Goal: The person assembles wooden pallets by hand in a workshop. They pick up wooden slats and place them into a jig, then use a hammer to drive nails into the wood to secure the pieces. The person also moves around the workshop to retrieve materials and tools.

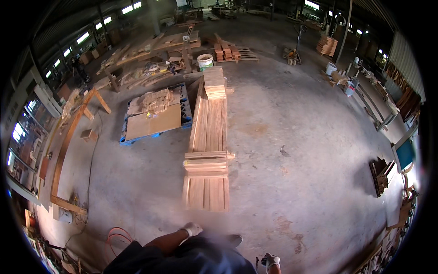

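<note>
My left hand [193,229], in a pale glove, hangs in front of my body near the close end of the long wooden boards [209,194], touching nothing I can see; its fingers look curled in. On the right, my right hand [272,260], also gloved, hangs low at my side, its fingers closed on a small dark item that I cannot make out. The boards lie lengthwise ahead of me. Short wooden pieces [206,164] rest across their near part, and a stack of short boards [214,82] sits on their far end.
Left of the boards, a blue pallet [186,106] carries cardboard and scraps. A wooden frame [68,137] stands farther left, and a red hose [119,234] lies near my left arm. Beyond are a white bucket [205,61] and a pallet jack [293,55]. A dark bundle [381,177] stands at right.
</note>
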Demonstrator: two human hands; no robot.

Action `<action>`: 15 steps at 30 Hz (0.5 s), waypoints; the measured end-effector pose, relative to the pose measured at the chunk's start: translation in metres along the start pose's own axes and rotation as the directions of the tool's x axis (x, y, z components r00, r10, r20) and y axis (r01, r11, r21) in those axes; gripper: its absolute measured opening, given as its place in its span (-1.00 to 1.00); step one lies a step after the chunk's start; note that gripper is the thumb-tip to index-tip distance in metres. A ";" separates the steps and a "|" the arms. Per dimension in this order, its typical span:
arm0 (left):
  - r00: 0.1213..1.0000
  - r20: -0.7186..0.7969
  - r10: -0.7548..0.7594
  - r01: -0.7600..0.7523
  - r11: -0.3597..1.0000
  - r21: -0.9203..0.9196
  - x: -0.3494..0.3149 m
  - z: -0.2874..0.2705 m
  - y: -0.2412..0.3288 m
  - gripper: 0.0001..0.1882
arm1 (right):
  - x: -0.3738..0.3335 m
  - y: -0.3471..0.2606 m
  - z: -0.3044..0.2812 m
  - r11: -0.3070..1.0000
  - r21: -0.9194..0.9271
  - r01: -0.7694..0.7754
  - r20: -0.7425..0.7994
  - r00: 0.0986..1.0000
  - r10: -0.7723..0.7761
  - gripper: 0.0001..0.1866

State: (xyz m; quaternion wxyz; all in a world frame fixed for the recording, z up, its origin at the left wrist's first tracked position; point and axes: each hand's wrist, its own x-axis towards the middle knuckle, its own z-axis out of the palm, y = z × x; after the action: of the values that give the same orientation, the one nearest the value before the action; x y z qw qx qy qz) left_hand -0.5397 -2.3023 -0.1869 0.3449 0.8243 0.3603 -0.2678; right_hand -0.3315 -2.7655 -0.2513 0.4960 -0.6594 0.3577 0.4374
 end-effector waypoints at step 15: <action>0.919 0.387 -0.074 -0.003 0.981 0.196 0.098 0.067 0.024 -0.47 | 0.055 -0.117 -0.010 0.940 -0.338 0.041 0.124 0.992 0.002 -0.86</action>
State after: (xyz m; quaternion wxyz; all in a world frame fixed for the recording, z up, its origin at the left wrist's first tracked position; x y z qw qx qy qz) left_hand -0.4755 -2.3250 -0.2865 0.3238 0.7766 0.2713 -0.4674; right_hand -0.2035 -2.7474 -0.2613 0.4000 -0.7105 0.2390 0.5273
